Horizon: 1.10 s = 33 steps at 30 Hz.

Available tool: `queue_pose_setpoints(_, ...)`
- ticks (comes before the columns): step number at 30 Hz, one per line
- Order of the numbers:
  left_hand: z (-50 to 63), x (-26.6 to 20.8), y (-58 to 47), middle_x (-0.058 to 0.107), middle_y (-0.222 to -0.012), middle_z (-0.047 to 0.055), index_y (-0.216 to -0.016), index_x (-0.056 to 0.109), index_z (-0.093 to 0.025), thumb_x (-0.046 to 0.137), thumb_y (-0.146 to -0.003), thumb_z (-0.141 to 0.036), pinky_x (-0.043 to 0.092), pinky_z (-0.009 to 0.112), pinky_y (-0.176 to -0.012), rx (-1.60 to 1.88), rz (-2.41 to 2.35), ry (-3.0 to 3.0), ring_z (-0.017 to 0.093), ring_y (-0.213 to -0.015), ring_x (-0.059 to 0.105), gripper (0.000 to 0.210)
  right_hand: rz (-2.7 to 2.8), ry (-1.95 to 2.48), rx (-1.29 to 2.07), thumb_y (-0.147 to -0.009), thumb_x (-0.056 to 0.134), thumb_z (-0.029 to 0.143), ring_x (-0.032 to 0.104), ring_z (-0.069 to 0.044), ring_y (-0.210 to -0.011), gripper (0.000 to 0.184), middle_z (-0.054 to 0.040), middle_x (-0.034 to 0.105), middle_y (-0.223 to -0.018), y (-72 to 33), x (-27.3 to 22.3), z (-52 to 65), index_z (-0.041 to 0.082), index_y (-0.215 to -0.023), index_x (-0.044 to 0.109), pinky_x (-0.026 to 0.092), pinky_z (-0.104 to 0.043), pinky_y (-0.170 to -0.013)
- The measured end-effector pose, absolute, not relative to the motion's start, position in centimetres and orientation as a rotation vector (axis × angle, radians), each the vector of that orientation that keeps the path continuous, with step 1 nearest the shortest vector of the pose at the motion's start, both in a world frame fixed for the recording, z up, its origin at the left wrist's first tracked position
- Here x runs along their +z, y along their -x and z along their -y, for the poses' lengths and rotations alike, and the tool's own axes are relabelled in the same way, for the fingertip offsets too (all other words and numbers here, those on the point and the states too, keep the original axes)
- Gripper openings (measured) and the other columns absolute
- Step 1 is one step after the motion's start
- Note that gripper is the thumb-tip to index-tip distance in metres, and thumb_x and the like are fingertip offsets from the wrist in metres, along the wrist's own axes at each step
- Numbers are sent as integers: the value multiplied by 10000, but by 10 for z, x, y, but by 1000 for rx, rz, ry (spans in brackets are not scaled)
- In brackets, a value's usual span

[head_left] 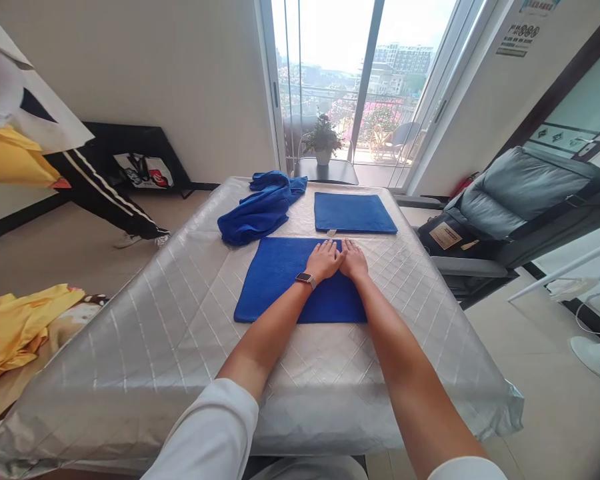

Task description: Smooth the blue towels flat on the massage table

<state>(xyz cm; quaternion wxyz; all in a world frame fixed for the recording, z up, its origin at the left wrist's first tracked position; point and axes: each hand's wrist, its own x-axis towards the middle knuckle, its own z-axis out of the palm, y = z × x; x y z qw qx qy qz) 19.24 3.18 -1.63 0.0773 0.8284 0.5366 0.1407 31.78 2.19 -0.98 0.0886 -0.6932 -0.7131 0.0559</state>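
Observation:
A folded blue towel (pixel 280 280) lies flat on the silver quilted tablecloth (pixel 180 313). Both palms rest on its far right part, side by side. My left hand (pixel 325 259), with a watch at the wrist, lies flat with its fingers stretched out. Touching it, my right hand (pixel 353 258) is also laid flat near the towel's right edge. Just beyond them is a second blue towel (pixel 355 213), neatly folded into a rectangle, with a small white tag at its near edge. A crumpled blue towel (pixel 265 207) sits to its left.
Yellow cloth (pixel 25 327) is heaped low on the left. Another person (pixel 105 190) stands beyond the table's left side, holding something yellow. A dark grey reclining chair (pixel 520 213) is at the right. A potted plant (pixel 323 143) stands on a chair by the glass door.

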Motion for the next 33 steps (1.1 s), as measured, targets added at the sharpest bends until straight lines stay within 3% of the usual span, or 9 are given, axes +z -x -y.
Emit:
queue_pose_setpoints(12, -48, -22, -12, 260, -1695, 158, -1612, 305, -78, 146, -1031, -641, 166, 455, -1282, 235, -2039, -2285, 305, -1575, 213, 825, 2094, 2094, 231, -1069, 238, 463, 172, -221, -1584, 678, -97, 237, -1711, -315, -10, -28, 88, -1634, 260, 133, -380, -1282)
queue_pose_setpoints(22, -49, -27, -11, 231, -1708, 141, -1618, 294, -86, 144, -1005, -676, 140, 440, -1285, 294, -2031, -2256, 303, -1579, 195, 864, 2140, 2150, 173, -1072, 208, 452, 164, -218, -1586, 672, -102, 231, -1712, -315, -9, -30, 93, -1640, 241, 141, -386, -1277)
queue_pose_setpoints(28, -47, -22, -13, 222, -1710, 143, -1625, 283, -100, 174, -1004, -662, 129, 430, -1286, 301, -2045, -2218, 290, -1583, 188, 844, 2173, 2114, 19, -1062, 219, 348, 170, -223, -1584, 630, -100, 244, -1708, -313, 1, -13, 68, -1624, 275, 101, -411, -1284)
queue_pose_setpoints(33, -48, -25, -13, 251, -1701, 148, -1615, 306, -94, 173, -1006, -656, 141, 425, -1285, 312, -2049, -2241, 289, -1576, 213, 839, 2167, 2165, 206, -1071, 157, 448, 172, -230, -1586, 687, -109, 191, -1718, -317, -5, 12, 66, -1635, 240, 167, -407, -1273)
